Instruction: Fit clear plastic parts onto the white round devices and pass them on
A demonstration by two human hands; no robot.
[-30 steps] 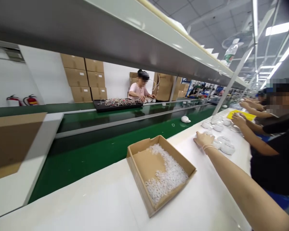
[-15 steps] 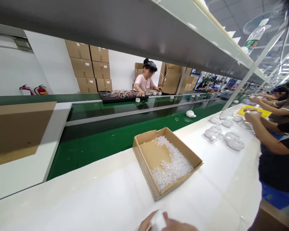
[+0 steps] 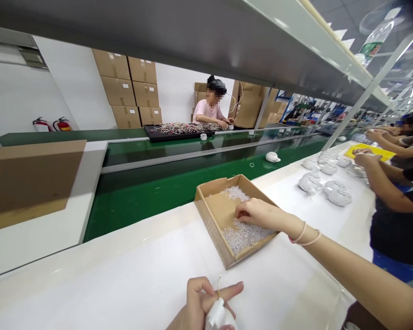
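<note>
My left hand [image 3: 201, 305], at the bottom of the view, is closed around a white plastic part [image 3: 217, 315]. A thin wire [image 3: 219, 285] sticks up from it past my fingers, and the part's lower end is cut off by the frame. My right hand [image 3: 256, 214] reaches into an open cardboard box [image 3: 210, 233]. Its curled fingertips touch small clear plastic rings [image 3: 242, 236] piled there; whatever they pinch is hidden.
White rounded parts [image 3: 337, 193] in clear wrapping lie on the white table to the right, near co-workers' hands [image 3: 366, 158]. A green conveyor belt [image 3: 141, 197] carries a white part [image 3: 272, 157]. Overhead runs a shelf [image 3: 192, 41]. Across the belt, a person [image 3: 209, 110] works at a black tray [image 3: 158, 135].
My right hand has left the white part and moved up into the box of rings. My left hand keeps the part, now with its wire showing. The view has shifted slightly.
</note>
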